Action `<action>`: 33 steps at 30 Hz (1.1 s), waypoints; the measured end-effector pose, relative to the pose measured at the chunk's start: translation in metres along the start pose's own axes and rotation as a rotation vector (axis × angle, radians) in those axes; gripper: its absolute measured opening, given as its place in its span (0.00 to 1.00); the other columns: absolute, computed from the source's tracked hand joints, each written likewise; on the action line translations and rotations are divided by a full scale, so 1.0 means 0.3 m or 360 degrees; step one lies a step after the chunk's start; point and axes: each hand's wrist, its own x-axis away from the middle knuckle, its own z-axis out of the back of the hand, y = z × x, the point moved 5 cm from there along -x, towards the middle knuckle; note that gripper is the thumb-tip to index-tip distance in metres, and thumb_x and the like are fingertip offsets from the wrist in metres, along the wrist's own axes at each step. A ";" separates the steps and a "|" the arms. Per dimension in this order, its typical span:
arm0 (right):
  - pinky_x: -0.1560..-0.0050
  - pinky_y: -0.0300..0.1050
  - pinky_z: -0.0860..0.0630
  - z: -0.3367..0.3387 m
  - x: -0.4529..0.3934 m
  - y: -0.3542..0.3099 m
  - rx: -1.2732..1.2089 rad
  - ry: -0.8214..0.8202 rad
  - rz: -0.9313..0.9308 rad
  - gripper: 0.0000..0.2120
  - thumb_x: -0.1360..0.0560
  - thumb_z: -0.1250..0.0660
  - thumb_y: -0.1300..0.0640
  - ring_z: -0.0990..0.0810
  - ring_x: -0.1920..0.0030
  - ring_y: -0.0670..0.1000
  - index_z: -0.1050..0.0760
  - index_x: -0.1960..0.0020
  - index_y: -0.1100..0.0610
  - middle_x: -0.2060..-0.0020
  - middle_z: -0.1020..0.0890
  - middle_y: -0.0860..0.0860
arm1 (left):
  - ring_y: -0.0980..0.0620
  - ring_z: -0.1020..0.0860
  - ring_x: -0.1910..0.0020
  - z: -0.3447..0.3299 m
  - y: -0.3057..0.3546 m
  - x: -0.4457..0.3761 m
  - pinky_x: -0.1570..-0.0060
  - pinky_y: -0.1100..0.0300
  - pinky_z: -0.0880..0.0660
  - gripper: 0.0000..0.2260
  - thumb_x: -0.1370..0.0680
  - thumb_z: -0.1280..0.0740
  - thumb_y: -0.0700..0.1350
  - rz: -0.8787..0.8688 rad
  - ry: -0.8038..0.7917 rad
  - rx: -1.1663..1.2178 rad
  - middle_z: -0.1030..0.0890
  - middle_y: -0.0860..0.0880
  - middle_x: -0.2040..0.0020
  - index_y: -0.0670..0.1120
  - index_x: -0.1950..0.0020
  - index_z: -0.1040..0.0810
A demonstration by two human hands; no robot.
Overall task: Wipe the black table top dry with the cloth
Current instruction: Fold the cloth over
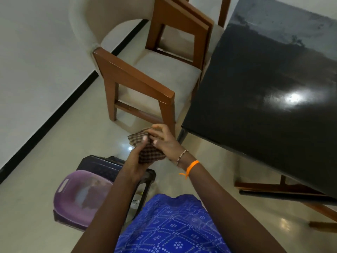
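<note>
A brown checked cloth [148,149] is bunched between both my hands, held over the floor just left of the table's near corner. My left hand [135,161] grips it from below and my right hand [163,141] pinches its upper folds. The black table top [269,106] fills the right side, glossy, with dull wet smears toward its far end and a bright light reflection near the middle. Neither hand touches the table.
A wooden armchair [145,77] with a beige seat stands pushed against the table's left edge. Below my left arm are a dark plastic stool [102,167] and a purple tub [80,196]. Pale tiled floor and a white wall lie to the left.
</note>
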 end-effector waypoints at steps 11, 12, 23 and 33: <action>0.40 0.48 0.28 0.224 -0.168 -0.012 -0.0059 0.0326 -0.0364 0.18 0.21 0.39 0.52 0.25 0.41 0.53 0.32 0.36 0.61 0.39 0.25 0.56 | 0.44 0.21 0.43 -0.146 0.147 -0.123 0.54 0.52 0.21 0.23 0.30 0.31 0.43 0.0009 -0.0056 0.0179 0.20 0.41 0.41 0.42 0.36 0.28; 0.43 0.50 0.26 0.226 -0.185 -0.019 -0.0274 0.0232 -0.0424 0.14 0.21 0.41 0.51 0.23 0.44 0.53 0.28 0.40 0.59 0.44 0.22 0.55 | 0.44 0.21 0.43 -0.162 0.169 -0.143 0.54 0.52 0.20 0.22 0.30 0.31 0.42 0.0013 -0.0084 0.0151 0.20 0.41 0.42 0.41 0.36 0.27; 0.46 0.43 0.22 0.385 -0.375 -0.222 -0.0064 0.0186 -0.0091 0.13 0.30 0.27 0.58 0.19 0.50 0.50 0.23 0.47 0.58 0.50 0.18 0.54 | 0.49 0.18 0.51 -0.315 0.338 -0.332 0.63 0.59 0.21 0.15 0.28 0.32 0.42 0.0038 -0.0015 -0.0379 0.16 0.46 0.49 0.43 0.41 0.24; 0.61 0.33 0.23 0.360 -0.529 -0.298 -0.0193 0.0002 -0.0104 0.18 0.31 0.29 0.67 0.20 0.56 0.45 0.27 0.43 0.58 0.54 0.19 0.50 | 0.50 0.19 0.50 -0.298 0.469 -0.361 0.62 0.59 0.22 0.13 0.24 0.35 0.46 -0.0153 0.0284 -0.0352 0.18 0.46 0.46 0.45 0.41 0.25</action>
